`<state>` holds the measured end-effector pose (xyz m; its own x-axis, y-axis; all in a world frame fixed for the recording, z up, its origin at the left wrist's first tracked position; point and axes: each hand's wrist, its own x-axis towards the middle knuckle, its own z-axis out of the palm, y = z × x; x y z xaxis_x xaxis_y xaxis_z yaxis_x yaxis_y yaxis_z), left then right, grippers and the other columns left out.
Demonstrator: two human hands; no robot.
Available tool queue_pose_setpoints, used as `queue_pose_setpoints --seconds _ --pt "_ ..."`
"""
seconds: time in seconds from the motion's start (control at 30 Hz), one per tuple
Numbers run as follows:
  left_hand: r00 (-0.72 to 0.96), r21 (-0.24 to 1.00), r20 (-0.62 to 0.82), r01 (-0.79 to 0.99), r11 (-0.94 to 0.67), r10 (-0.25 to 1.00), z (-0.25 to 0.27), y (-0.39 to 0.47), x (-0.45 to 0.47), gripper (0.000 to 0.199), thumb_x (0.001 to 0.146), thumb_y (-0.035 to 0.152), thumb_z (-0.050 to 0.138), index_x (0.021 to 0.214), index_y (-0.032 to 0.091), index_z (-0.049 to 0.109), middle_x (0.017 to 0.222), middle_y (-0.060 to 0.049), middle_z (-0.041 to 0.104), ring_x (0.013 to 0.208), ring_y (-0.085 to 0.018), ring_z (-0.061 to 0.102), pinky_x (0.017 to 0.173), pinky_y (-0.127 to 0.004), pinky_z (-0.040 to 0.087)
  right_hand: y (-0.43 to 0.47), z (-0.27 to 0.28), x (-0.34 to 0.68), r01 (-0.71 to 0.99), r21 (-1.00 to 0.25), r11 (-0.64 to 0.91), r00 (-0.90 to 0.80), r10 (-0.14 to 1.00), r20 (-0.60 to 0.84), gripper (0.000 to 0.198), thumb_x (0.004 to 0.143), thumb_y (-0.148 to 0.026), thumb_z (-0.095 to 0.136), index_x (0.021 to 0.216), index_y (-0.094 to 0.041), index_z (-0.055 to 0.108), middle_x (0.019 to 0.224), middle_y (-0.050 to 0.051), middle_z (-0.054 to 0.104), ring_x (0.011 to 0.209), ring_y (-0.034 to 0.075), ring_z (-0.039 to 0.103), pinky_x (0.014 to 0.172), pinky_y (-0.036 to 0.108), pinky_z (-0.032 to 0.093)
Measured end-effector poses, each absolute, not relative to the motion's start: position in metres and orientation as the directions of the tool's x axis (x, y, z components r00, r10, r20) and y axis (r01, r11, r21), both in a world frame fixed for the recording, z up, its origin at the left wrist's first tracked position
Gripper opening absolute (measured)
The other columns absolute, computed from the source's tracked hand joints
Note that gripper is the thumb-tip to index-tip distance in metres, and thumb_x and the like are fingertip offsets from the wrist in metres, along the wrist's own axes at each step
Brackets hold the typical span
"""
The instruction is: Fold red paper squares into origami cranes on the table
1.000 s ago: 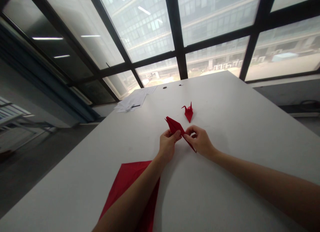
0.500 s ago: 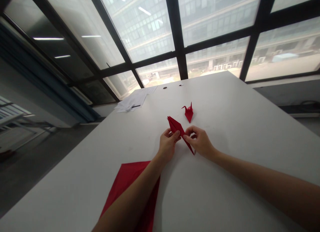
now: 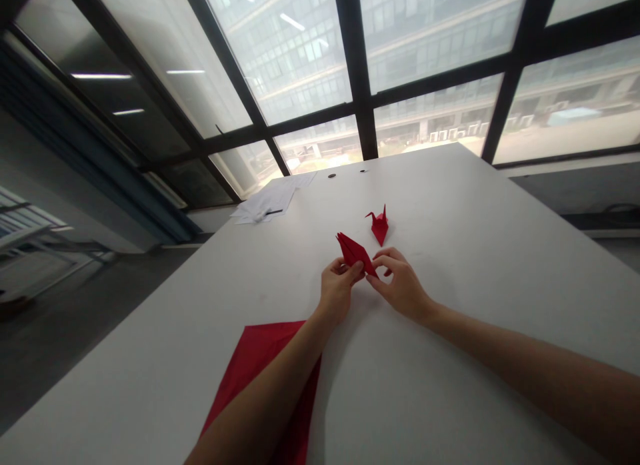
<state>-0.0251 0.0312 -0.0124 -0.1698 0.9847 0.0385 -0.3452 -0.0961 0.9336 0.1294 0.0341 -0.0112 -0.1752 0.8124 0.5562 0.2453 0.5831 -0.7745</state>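
Observation:
A folded red origami paper (image 3: 353, 250) is held up over the table, its split, pointed end towards the upper left. My left hand (image 3: 337, 288) pinches its lower left edge between thumb and fingers. At the paper's lower right end is my right hand (image 3: 403, 285), thumb and index finger closed on the tip with a round gap between them. Just beyond my hands, a finished red paper crane (image 3: 380, 228) stands on the table. Beneath my left forearm lies a stack or sheet of red paper (image 3: 265, 341), partly covered by the arm.
The white table (image 3: 480, 251) reaches to large dark-framed windows (image 3: 365, 85). White papers (image 3: 267, 199) with a dark pen (image 3: 275, 212) on them lie at its far left. Two small dark round spots show near the far edge. A blue curtain (image 3: 100, 151) hangs at left.
The long thin point that reached down to the lower right of the paper no longer sticks out; it has been folded up at my right fingers. My left hand keeps its hold.

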Motion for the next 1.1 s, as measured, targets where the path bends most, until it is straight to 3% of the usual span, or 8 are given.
queue_pose_setpoints --seconds 0.1,0.3,0.57,0.7,0.8,0.93,1.1 --pt "-0.186 0.950 0.064 -0.288 -0.117 0.980 -0.012 0.030 -0.022 0.036 0.064 0.031 0.089 0.087 0.012 0.070 0.082 -0.007 0.074 0.068 -0.014 0.067 0.067 -0.028 0.050 0.032 -0.006 0.132 0.396 -0.666 0.633 -0.190 0.765 0.615 0.010 0.083 -0.013 0.066 0.080 -0.022 0.062 0.095 0.006 0.062 0.096 0.024 0.056 0.081 0.037 0.049" --pt "-0.230 0.963 0.086 -0.230 -0.140 0.969 -0.012 0.030 -0.019 0.032 0.067 0.032 0.087 0.085 0.013 0.069 0.074 -0.005 0.072 0.060 -0.013 0.066 0.059 -0.025 0.043 0.028 0.003 0.136 0.616 -0.438 0.655 -0.330 0.719 0.612 0.014 0.088 -0.009 0.058 0.085 -0.022 0.061 0.085 0.005 0.065 0.085 0.023 0.056 0.079 0.037 0.042" --pt "-0.224 0.974 0.048 -0.204 -0.095 0.973 -0.009 0.029 -0.018 0.034 0.064 0.034 0.088 0.081 0.012 0.069 0.068 -0.004 0.070 0.056 -0.014 0.064 0.054 -0.024 0.039 0.039 -0.002 0.144 0.662 -0.342 0.667 -0.400 0.700 0.592 0.013 0.091 -0.016 0.059 0.085 -0.023 0.068 0.089 0.006 0.068 0.089 0.024 0.058 0.079 0.037 0.040" --pt "-0.164 0.977 0.019 -0.205 -0.053 0.986 -0.008 0.030 -0.019 0.037 0.063 0.036 0.089 0.084 0.012 0.072 0.075 -0.007 0.072 0.058 -0.014 0.065 0.056 -0.025 0.041 0.043 0.006 0.152 0.663 -0.225 0.714 -0.474 0.633 0.612 0.018 0.094 -0.015 0.054 0.089 -0.022 0.070 0.091 0.007 0.071 0.092 0.024 0.057 0.088 0.041 0.037" --pt "-0.083 0.980 0.011 -0.198 -0.027 0.996 -0.007 0.030 -0.023 0.037 0.063 0.036 0.090 0.086 0.011 0.074 0.077 -0.008 0.073 0.058 -0.014 0.064 0.057 -0.025 0.042 0.046 0.010 0.159 0.666 -0.151 0.730 -0.502 0.589 0.633 0.023 0.094 -0.010 0.053 0.089 -0.024 0.070 0.094 0.004 0.072 0.098 0.024 0.058 0.104 0.049 0.026" --pt "0.035 0.985 0.017 -0.172 -0.011 0.999 -0.005 0.028 -0.030 0.034 0.066 0.034 0.088 0.087 0.011 0.076 0.079 -0.010 0.074 0.059 -0.014 0.064 0.057 -0.024 0.043 0.053 0.010 0.164 0.610 -0.167 0.774 -0.505 0.543 0.670 0.024 0.089 -0.008 0.057 0.092 -0.028 0.071 0.104 0.001 0.071 0.114 0.024 0.056 0.113 0.054 0.015" --pt "0.138 0.992 0.017 -0.128 0.001 0.990 0.005 0.025 -0.033 0.031 0.066 0.033 0.087 0.087 0.012 0.078 0.079 -0.011 0.074 0.059 -0.014 0.062 0.056 -0.024 0.043 0.066 0.009 0.172 0.500 -0.387 0.775 -0.432 0.611 0.663 0.009 0.082 -0.017 0.072 0.084 -0.027 0.070 0.119 0.006 0.066 0.125 0.029 0.050 0.108 0.053 0.031"
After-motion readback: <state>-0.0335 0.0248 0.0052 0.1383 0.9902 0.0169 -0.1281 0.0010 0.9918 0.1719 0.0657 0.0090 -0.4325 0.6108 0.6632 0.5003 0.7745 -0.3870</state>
